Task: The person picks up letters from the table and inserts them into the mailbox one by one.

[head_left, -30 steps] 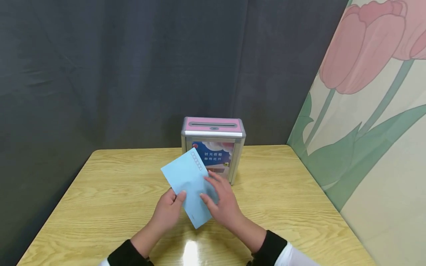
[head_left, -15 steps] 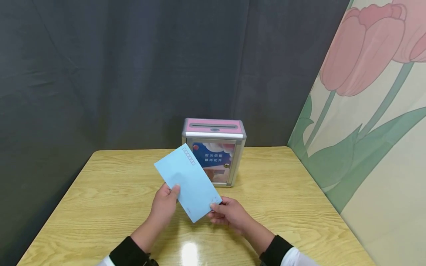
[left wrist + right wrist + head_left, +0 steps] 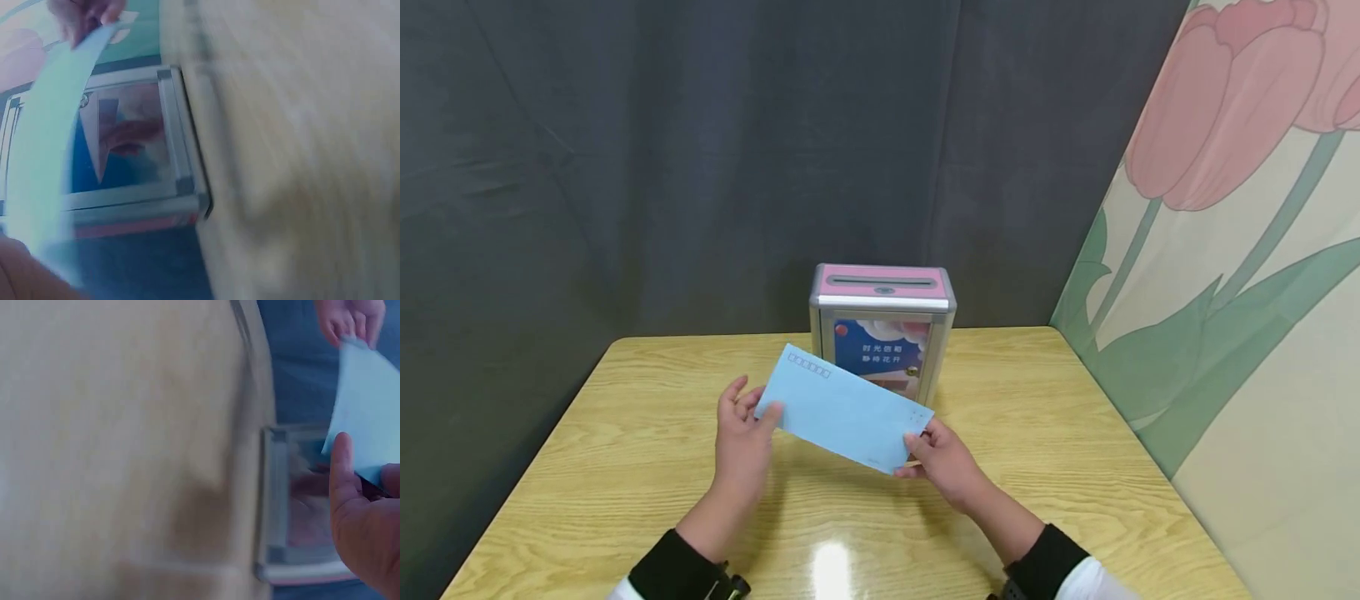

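Observation:
A light blue envelope (image 3: 842,410) is held up between both hands, over the table and in front of the box. A row of small printed squares runs along its upper left corner. My left hand (image 3: 743,442) pinches the left end, thumb on the front face and the other fingers partly hidden behind. At the opposite end, my right hand (image 3: 951,467) grips the lower right corner between thumb and fingers. In the right wrist view the envelope (image 3: 369,406) stretches from the near right hand (image 3: 369,531) to the left hand (image 3: 351,319).
Behind the envelope stands a silver-framed letter box (image 3: 883,302) with a pink slotted top and a glazed front door. It rests on a wood-grain table (image 3: 647,433). A dark curtain (image 3: 737,167) hangs behind, and a tulip-patterned panel (image 3: 1240,275) rises at the right.
The envelope has turned counterclockwise from steeply slanted to nearly level. My right hand, earlier spread over its face, now grips the right end; my left hand has shifted left to the other end.

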`<state>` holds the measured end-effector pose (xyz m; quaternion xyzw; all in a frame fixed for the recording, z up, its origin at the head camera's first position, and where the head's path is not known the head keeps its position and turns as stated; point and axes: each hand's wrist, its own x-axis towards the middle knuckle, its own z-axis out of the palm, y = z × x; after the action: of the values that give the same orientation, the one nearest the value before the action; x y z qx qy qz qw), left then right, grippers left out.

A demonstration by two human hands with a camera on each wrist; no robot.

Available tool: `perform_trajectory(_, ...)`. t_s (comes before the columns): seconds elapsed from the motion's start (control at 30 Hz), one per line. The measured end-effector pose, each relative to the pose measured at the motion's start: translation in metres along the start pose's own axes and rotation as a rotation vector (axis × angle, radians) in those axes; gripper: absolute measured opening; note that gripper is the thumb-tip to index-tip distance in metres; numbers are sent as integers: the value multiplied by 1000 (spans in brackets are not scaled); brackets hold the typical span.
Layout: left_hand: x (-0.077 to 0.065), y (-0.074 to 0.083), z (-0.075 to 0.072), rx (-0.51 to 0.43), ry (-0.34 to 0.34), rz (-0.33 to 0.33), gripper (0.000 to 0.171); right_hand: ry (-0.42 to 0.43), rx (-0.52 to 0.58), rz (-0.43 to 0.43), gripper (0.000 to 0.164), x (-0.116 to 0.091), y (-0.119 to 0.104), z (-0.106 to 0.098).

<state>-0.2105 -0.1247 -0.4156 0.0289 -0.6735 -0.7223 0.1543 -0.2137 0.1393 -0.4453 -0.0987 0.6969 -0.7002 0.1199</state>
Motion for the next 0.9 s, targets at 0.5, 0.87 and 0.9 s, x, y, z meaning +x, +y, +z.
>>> perform_trajectory(0.5,-20,8,22,808,-389,522,20,63,-660,-292,13,-4,-50,-5)
perform_trajectory(0.87,-10,8,23,504,-214,84,25,-2,263,-60,24,1,-39,13)
perform_trajectory(0.9,-9,7,25,476,-203,69,26,-11,259,-62,24,1,-36,16)
